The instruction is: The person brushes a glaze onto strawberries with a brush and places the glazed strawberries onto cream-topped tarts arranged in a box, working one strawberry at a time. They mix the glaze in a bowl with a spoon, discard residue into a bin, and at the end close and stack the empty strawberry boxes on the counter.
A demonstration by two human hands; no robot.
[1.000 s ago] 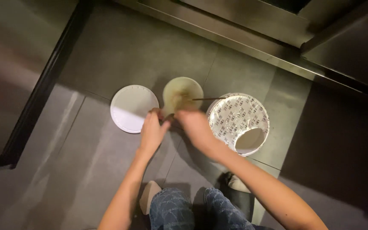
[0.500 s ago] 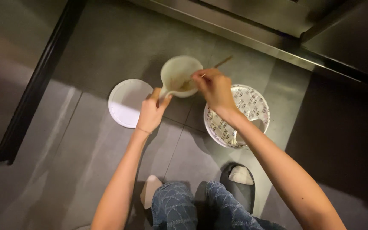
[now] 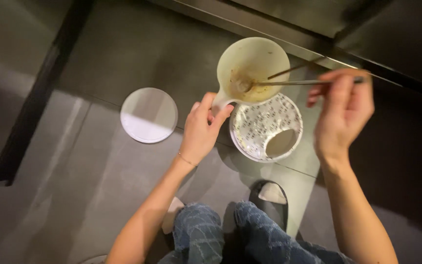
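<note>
Your left hand grips the pale bowl tilted over the patterned bin — your right hand pinches chopsticks, mid-scrape; next, sweep the residue out.

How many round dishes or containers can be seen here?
3. A flat white round lid lies on the floor at left; a cream handled bowl is held by the left hand; a patterned round container sits beneath it. None seems hidden.
</note>
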